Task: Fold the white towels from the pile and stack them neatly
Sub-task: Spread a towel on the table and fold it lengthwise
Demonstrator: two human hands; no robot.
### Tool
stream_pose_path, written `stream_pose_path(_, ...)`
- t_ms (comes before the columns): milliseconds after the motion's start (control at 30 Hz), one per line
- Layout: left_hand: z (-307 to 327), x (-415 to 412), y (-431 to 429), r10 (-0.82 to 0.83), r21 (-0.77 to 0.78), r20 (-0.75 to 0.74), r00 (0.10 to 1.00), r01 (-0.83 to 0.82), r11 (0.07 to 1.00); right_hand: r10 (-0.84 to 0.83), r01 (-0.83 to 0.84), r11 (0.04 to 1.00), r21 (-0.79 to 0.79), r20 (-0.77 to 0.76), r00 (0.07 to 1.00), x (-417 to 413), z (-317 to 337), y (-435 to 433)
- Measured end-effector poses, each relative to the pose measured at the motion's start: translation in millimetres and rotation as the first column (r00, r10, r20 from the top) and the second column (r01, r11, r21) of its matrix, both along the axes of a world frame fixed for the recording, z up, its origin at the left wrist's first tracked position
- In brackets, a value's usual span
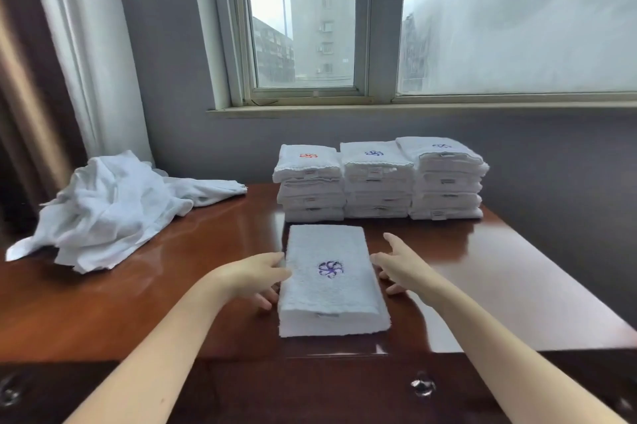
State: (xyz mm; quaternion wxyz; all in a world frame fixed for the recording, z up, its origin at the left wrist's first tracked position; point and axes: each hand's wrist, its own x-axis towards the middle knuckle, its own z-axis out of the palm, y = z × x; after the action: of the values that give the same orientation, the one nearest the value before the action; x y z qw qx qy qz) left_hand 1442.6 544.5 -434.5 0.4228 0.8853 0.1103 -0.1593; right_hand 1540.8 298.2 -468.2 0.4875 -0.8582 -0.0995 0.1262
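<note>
Dark glossy wood makes the table [138, 306], which stands under a window [303, 27] in a grey wall. One folded towel [331, 299] lies on the table near its front edge, in the middle. Its long axis runs away from the person toward the far stacks. A purple embroidered emblem [330, 268] faces up, and the near short end shows the folded layers and a small label.

The left hand [255, 277] rests against the left long side of the towel with relaxed fingers, gripping nothing; some fingertips are hidden by the towel's edge. The right hand [400, 268] is spread with straight fingers just beside the right long side; I cannot tell if it touches the cloth.

Behind the towel, close but apart, three stacks stand side by side: left stack [310, 189], middle stack [377, 182], right stack [444, 182]. The pile of unfolded towels [113, 206] lies at far left. Both forearms are cut off by the bottom border, and the drawer knob [423, 385] is blurred.
</note>
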Motion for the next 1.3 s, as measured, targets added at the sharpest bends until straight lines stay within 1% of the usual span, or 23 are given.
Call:
stream_pose_path(67,-3.8,-1.1,3.6,0.01,-0.15,0.029,1.0,-0.006,0.989,0.049,-0.044,0.998,0.044,-0.118,0.992,-2.2,4.8,-2.0)
stream_pose_path(133,-7.0,-2.6,4.3,-0.029,-0.246,0.028,0.999,0.035,0.969,0.102,-0.093,0.994,0.058,-0.18,0.978,-3.7,7.0,-2.4)
stream_pose_path(333,-7.7,-3.0,10.3,-0.052,-0.417,0.071,0.996,0.077,0.905,0.207,-0.186,0.976,0.111,-0.231,0.951,-2.4,8.9,-3.9)
stream_pose_path(433,-12.3,-2.6,11.2,-0.031,-0.542,0.061,0.998,0.06,0.838,0.344,-0.305,0.934,0.184,-0.246,0.906,-3.9,14.4,-9.9)
stream_pose_path(533,-17.0,-1.5,11.2,-0.022,-0.598,0.047,0.999,0.046,0.8,0.37,-0.308,0.92,0.241,-0.286,0.884,-3.1,17.3,-14.3)
stream_pose_path(667,-20.8,-1.2,9.8,0.103,-0.595,0.038,0.994,-0.06,0.802,0.379,-0.337,0.923,0.185,-0.297,0.876,-8.8,16.9,-14.7)
stream_pose_path(733,-23.8,-3.0,9.7,0.13,-0.601,0.034,0.991,-0.084,0.795,0.391,-0.348,0.918,0.188,-0.301,0.87,-11.5,16.6,-14.9)
stream_pose_path(867,-25.2,-13.1,12.1,-0.014,-0.611,0.06,0.998,0.047,0.79,0.397,-0.357,0.916,0.183,-0.28,0.874,-15.3,14.1,-16.3)
stream_pose_path(967,-26.7,-22.8,14.1,-0.002,-0.612,0.103,0.995,0.065,0.788,0.393,-0.355,0.916,0.186,-0.244,0.886,-20.2,13.1,-18.0)
stream_pose_path(1033,-27.7,-29.3,12.3,0.009,-0.576,0.177,0.984,0.096,0.812,0.398,-0.359,0.912,0.2,-0.208,0.894,-23.4,13.3,-17.5)
stream_pose_path(1133,-26.4,-35.8,10.4,-0.012,-0.442,0.327,0.945,0.165,0.882,0.401,-0.37,0.903,0.219,-0.12,0.908,-25.9,12.2,-14.8)
stream_pose_path(1300,-8.0,-36.2,14.8,0.023,-0.25,0.551,0.834,0.139,0.958,0.384,-0.398,0.87,0.292,0.106,0.917,-29.2,20.0,1.2)
